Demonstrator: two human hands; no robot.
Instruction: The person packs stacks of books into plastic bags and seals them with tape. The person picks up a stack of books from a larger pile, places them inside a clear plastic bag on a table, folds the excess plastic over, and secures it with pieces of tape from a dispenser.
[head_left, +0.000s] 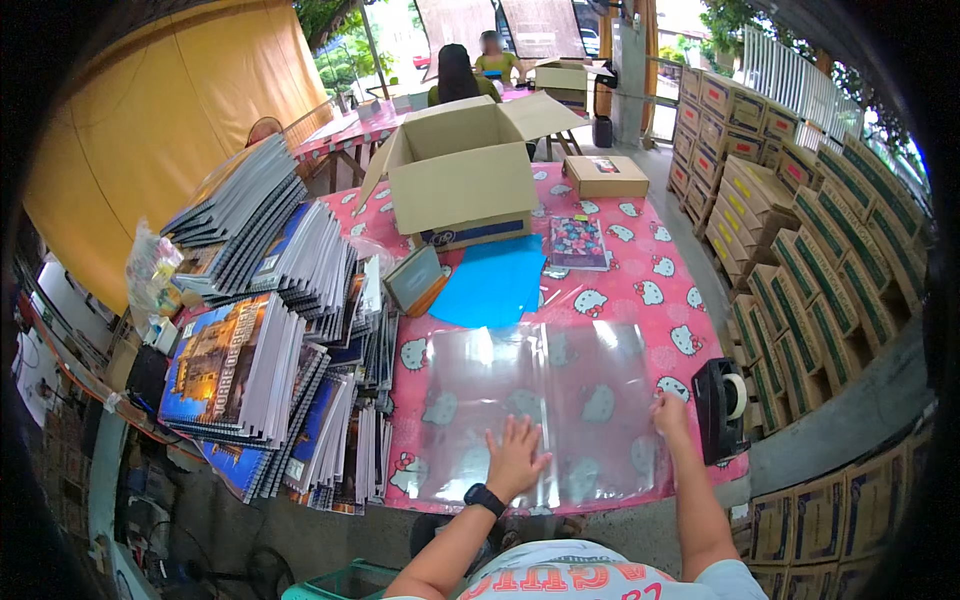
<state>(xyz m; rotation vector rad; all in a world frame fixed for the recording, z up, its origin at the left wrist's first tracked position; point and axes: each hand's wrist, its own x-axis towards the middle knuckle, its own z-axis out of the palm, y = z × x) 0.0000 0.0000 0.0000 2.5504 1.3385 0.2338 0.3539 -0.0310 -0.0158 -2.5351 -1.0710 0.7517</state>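
A clear plastic book cover [470, 385] lies flat on the table in front of me, with a seam down its middle. My left hand [515, 458], with a dark watch at the wrist, rests on it near the seam, fingers spread. Beyond its right edge is my right hand [669, 412], fingers pinched together; whatever they hold, if anything, is too small to make out. Close beside that hand stands a black tape dispenser [712, 412] with a roll of tape in it.
Tall stacks of spiral notebooks [225, 370] crowd the table's left side. Farther back are a blue sheet [490, 285], a floral notebook [578, 243], an open carton [460, 190] and a flat brown box [606, 176]. Stacked cartons [830, 260] line the right. Two people sit at a far table.
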